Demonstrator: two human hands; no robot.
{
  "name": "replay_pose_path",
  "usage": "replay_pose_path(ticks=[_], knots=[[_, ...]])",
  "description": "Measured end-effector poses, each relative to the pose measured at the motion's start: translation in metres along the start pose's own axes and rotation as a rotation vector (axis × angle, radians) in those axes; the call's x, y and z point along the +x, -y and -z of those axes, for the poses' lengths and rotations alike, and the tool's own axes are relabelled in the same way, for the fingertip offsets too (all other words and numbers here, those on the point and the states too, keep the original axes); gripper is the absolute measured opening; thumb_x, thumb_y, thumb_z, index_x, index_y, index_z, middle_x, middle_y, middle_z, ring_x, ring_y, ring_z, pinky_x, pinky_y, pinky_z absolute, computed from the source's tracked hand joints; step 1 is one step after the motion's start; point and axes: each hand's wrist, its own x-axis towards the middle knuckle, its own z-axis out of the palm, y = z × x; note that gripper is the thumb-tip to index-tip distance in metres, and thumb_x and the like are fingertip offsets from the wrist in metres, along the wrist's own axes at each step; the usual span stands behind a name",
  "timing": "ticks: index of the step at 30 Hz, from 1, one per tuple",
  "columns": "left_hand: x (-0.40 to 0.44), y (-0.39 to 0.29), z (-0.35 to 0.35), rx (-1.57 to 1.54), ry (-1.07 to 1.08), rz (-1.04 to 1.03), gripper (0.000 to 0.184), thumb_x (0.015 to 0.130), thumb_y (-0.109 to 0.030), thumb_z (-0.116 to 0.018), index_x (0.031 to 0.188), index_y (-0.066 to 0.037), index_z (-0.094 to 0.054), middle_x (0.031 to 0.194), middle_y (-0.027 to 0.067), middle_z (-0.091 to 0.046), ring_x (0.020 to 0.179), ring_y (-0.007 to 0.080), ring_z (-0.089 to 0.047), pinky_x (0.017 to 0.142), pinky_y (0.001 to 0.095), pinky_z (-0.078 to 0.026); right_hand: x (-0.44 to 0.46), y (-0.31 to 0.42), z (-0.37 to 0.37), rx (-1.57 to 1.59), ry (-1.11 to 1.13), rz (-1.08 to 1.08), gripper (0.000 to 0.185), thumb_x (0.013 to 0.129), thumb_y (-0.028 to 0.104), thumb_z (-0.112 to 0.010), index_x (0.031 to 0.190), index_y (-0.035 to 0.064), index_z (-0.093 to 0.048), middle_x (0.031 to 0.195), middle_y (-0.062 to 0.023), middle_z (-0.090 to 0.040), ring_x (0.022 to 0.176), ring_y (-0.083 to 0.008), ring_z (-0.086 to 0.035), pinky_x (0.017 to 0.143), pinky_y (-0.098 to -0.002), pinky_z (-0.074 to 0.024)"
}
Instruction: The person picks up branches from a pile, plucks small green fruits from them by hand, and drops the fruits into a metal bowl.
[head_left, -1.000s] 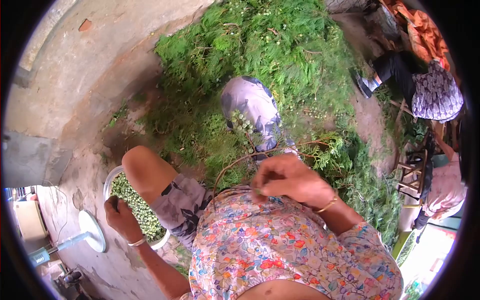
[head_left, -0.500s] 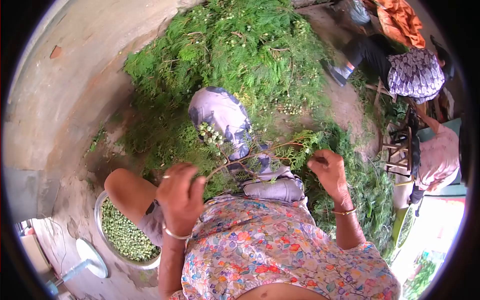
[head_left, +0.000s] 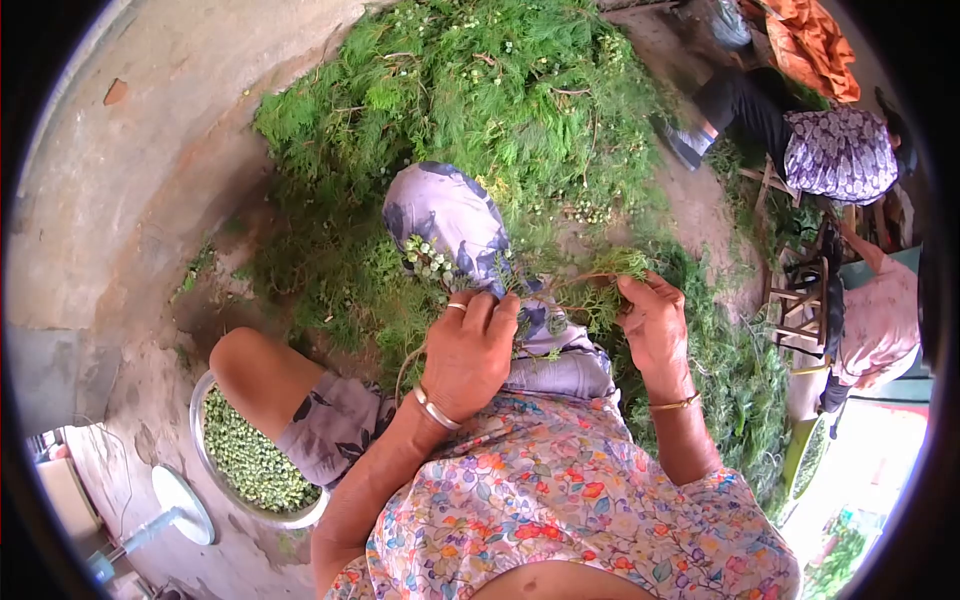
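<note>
- Head view: the left hand [head_left: 466, 362] curls its fingers around the berried branch [head_left: 431, 262], which lies over the patterned trouser leg [head_left: 448, 212].
- The right hand [head_left: 656, 325] pinches the branch's leafy end.
- A basin [head_left: 203, 452] of green berries [head_left: 250, 460] sits beside the bare knee [head_left: 250, 365].

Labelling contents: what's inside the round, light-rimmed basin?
Small pale-green berry-like pieces fill the visible part of the round, light-rimmed basin. The bare bent knee hides some; anything beneath the top layer is covered.
</note>
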Motion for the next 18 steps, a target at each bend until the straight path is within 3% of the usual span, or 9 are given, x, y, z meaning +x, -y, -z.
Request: replay_pose_path(ticks=[2, 5, 7, 9, 10, 13, 15, 18], knots=[[-0.002, -0.003, -0.006, 0.089, 0.023, -0.005, 0.030, 0.073, -0.005, -0.064, 0.103, -0.002, -0.060, 0.095, 0.0146, -0.055, 0.072, 0.0324, -0.058, 0.064, 0.0389, -0.050, 0.001, -0.003, 0.004, -0.099, -0.001, 0.070, 0.006, 0.080, 0.005, -0.064, 0.079, -0.0013, -0.064, 0.068, -0.0012, -0.060, 0.061, -0.0089, -0.053, 0.059, -0.0255, -0.0433], [-0.003, -0.004, -0.011, 0.248, 0.054, -0.117, 0.033, 0.074, -0.012, -0.057, 0.105, -0.002, -0.061, 0.095, 0.0148, -0.050, 0.070, 0.0257, -0.056, 0.046, 0.0327, -0.046, 0.009, -0.009, 0.014, -0.249, -0.010, 0.214, 0.007, 0.079, 0.005, -0.063, 0.078, -0.0019, -0.063, 0.068, -0.0034, -0.060, 0.059, -0.0094, -0.051, 0.054, -0.0246, -0.0395], [-0.006, -0.005, -0.013, 0.211, 0.084, -0.076, 0.032, 0.075, -0.012, -0.057, 0.105, -0.004, -0.061, 0.094, 0.0134, -0.049, 0.069, 0.0254, -0.055, 0.047, 0.0328, -0.047, 0.016, -0.011, 0.024, -0.305, -0.020, 0.285, 0.007, 0.079, 0.005, -0.063, 0.078, -0.0012, -0.062, 0.067, -0.0043, -0.059, 0.057, -0.0091, -0.049, 0.050, -0.0228, -0.0353], [-0.009, -0.004, -0.014, 0.178, 0.113, -0.031, 0.032, 0.075, -0.012, -0.057, 0.105, -0.005, -0.062, 0.092, 0.0119, -0.047, 0.068, 0.0251, -0.055, 0.048, 0.0329, -0.047, 0.024, -0.007, 0.036, -0.162, -0.155, 0.306, 0.008, 0.078, 0.004, -0.062, 0.079, -0.0043, -0.062, 0.067, -0.0071, -0.061, 0.058, -0.0133, -0.055, 0.059, -0.0275, -0.0458], [-0.009, -0.003, -0.014, 0.156, 0.112, -0.019, 0.032, 0.075, -0.012, -0.057, 0.105, -0.006, -0.062, 0.092, 0.0112, -0.046, 0.069, 0.0247, -0.054, 0.049, 0.0331, -0.047, 0.028, 0.000, 0.039, -0.065, -0.242, 0.272, 0.009, 0.079, 0.002, -0.058, 0.082, -0.0050, -0.061, 0.071, -0.0100, -0.061, 0.060, -0.0149, -0.056, 0.057, -0.0283, -0.0479], [-0.012, 0.000, -0.014, 0.137, 0.098, -0.022, 0.032, 0.074, -0.012, -0.058, 0.105, -0.008, -0.063, 0.092, 0.0101, -0.044, 0.071, 0.0243, -0.054, 0.051, 0.0335, -0.047, 0.031, 0.023, 0.051, 0.113, -0.153, 0.171, 0.013, 0.081, 0.002, -0.053, 0.087, -0.0064, -0.060, 0.078, -0.0127, -0.062, 0.061, -0.0163, -0.057, 0.056, -0.0283, -0.0498], [-0.012, 0.001, -0.015, 0.133, 0.084, -0.039, 0.031, 0.074, -0.012, -0.058, 0.104, -0.008, -0.063, 0.092, 0.0098, -0.045, 0.073, 0.0243, -0.054, 0.052, 0.0337, -0.047, 0.028, 0.032, 0.037, 0.092, 0.032, 0.058, 0.016, 0.082, 0.000, -0.048, 0.091, -0.0071, -0.059, 0.084, -0.0143, -0.063, 0.062, -0.0158, -0.057, 0.053, -0.0272, -0.0489], [-0.013, 0.001, -0.013, 0.126, 0.072, -0.048, 0.031, 0.074, -0.012, -0.058, 0.104, -0.008, -0.063, 0.091, 0.0094, -0.045, 0.075, 0.0240, -0.054, 0.053, 0.0333, -0.047, 0.031, 0.025, 0.022, -0.087, 0.212, -0.068, 0.013, 0.084, 0.002, -0.050, 0.089, -0.0063, -0.059, 0.083, -0.0148, -0.064, 0.061, -0.0153, -0.057, 0.051, -0.0268, -0.0481]])
